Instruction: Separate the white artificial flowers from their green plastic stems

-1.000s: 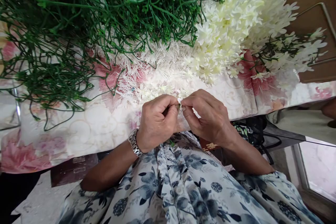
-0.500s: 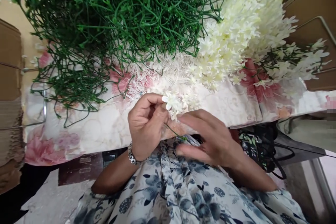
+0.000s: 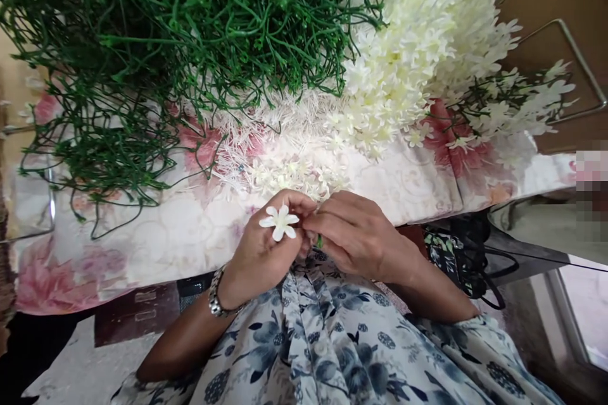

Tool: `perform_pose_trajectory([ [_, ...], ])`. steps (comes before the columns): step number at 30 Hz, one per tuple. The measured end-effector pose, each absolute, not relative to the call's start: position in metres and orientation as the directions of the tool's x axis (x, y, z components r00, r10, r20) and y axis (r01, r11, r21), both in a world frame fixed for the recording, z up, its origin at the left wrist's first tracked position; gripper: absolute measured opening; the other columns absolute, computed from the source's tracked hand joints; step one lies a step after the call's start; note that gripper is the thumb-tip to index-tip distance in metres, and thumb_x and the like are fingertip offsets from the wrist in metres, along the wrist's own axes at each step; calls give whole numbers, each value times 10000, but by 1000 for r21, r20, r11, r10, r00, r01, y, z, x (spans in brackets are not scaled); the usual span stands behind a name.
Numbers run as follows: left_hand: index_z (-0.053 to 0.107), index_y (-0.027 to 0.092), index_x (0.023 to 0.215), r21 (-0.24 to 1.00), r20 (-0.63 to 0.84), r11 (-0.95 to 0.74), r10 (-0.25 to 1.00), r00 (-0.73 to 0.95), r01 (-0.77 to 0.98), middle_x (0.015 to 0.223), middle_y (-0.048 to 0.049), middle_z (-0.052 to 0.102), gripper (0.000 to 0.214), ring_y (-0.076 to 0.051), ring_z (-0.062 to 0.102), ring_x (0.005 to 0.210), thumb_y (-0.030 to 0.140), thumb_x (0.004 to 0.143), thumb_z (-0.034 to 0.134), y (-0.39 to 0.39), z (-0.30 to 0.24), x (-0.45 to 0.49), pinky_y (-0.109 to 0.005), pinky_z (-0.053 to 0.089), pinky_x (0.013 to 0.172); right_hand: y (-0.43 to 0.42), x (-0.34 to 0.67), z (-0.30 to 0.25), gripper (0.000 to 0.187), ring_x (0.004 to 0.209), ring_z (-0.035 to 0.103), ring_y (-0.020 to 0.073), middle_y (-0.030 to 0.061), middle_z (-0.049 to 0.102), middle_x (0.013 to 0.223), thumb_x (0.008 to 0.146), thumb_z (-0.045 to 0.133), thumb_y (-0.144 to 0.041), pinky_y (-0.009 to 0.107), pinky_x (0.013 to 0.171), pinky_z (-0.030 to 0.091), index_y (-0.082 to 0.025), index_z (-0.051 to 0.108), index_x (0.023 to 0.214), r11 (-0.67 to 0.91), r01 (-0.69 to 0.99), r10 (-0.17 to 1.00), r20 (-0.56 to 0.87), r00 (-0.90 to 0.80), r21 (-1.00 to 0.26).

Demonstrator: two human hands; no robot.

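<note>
My left hand [image 3: 263, 253], with a metal watch on its wrist, is closed around a small white artificial flower [image 3: 279, 222] whose petals stick out over the fingers. Right beside it my right hand [image 3: 354, 234] pinches the green stem end [image 3: 320, 242] between fingertips; the two hands touch. Both hover over my lap at the near edge of the table covered by a floral cloth [image 3: 190, 228]. Just beyond the hands lies a small heap of loose white blossoms [image 3: 289, 174].
A big tangle of green plastic stems [image 3: 190, 25] fills the far left of the table. A mound of cream flower sprays [image 3: 427, 44] lies at the far right. White spiky sprigs [image 3: 285, 123] lie between them. A black cable [image 3: 479, 266] hangs at the right.
The white flower has come down from the table edge toward my lap, staying in my left hand. My right hand, spread a moment ago, has closed onto the stem.
</note>
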State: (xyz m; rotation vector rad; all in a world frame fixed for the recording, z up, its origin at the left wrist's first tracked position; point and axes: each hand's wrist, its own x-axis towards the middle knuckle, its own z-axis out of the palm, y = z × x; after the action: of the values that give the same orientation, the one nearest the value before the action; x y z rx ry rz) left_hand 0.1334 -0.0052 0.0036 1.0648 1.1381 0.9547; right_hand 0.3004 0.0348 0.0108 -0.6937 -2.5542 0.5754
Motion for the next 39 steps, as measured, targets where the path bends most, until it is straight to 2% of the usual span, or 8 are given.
perform_pose_trajectory([
  [3, 620, 163, 978, 975, -221, 218, 953, 209, 35, 742, -33, 607, 240, -136, 575, 675, 113, 811, 454, -8, 1, 134, -241, 476, 583, 30, 300, 11, 116, 697, 542, 129, 52, 645, 829, 861, 492, -189, 280, 663, 453, -152, 591, 906, 800, 437, 568, 286, -772, -411],
  [6, 651, 171, 964, 973, -227, 221, 964, 141, 58, 863, -57, 644, 203, -168, 599, 834, 160, 829, 499, -13, -5, 132, -284, 483, 735, 29, 311, 9, 121, 619, 521, 104, -1, 614, 694, 832, 566, -226, 241, 587, 438, -167, 589, 936, 763, 449, 627, 364, -689, -464],
  [9, 661, 192, 890, 960, -280, 281, 959, 31, -12, 833, -35, 638, 126, -131, 576, 743, 210, 823, 556, -15, -12, 131, -245, 455, 642, 35, 334, 7, 135, 578, 513, 93, -15, 583, 638, 783, 607, -148, 223, 533, 417, -172, 600, 916, 665, 523, 746, 437, -502, -533],
  [13, 646, 177, 775, 950, -303, 299, 952, -36, -88, 745, -21, 592, 65, -94, 485, 601, 237, 783, 619, -13, -15, 132, -216, 347, 480, 49, 353, 5, 208, 739, 571, 144, 39, 609, 811, 767, 591, -127, 280, 642, 466, -183, 605, 967, 541, 650, 841, 356, -408, -534],
  [18, 648, 173, 763, 951, -305, 298, 949, -83, -89, 676, -3, 563, 60, -74, 431, 544, 230, 770, 629, -8, -12, 137, -210, 297, 455, 61, 353, 2, 251, 854, 567, 173, 69, 586, 923, 784, 550, -153, 313, 732, 476, -174, 586, 1031, 523, 646, 845, 243, -476, -556],
  [23, 645, 163, 800, 936, -348, 339, 933, -97, -97, 659, 5, 564, 69, -73, 448, 546, 215, 757, 629, -6, -12, 142, -199, 315, 471, 65, 351, -8, 182, 869, 558, 164, 60, 578, 919, 803, 526, -151, 307, 747, 472, -188, 607, 963, 537, 640, 827, 194, -527, -550],
  [30, 641, 182, 756, 946, -319, 310, 943, -97, -96, 682, 9, 568, 25, -76, 491, 604, 189, 761, 618, -4, -11, 144, -184, 327, 480, 62, 348, -16, 75, 792, 541, 151, 66, 580, 826, 805, 529, -116, 297, 718, 467, -153, 585, 841, 615, 593, 776, 269, -570, -520],
  [39, 617, 181, 769, 957, -260, 251, 964, -46, -148, 684, 20, 570, 36, -64, 483, 558, 173, 782, 585, -1, -8, 152, -189, 335, 465, 56, 351, -7, 152, 761, 556, 142, 45, 613, 827, 754, 594, -77, 305, 695, 462, -170, 568, 872, 722, 553, 692, 439, -573, -416],
])
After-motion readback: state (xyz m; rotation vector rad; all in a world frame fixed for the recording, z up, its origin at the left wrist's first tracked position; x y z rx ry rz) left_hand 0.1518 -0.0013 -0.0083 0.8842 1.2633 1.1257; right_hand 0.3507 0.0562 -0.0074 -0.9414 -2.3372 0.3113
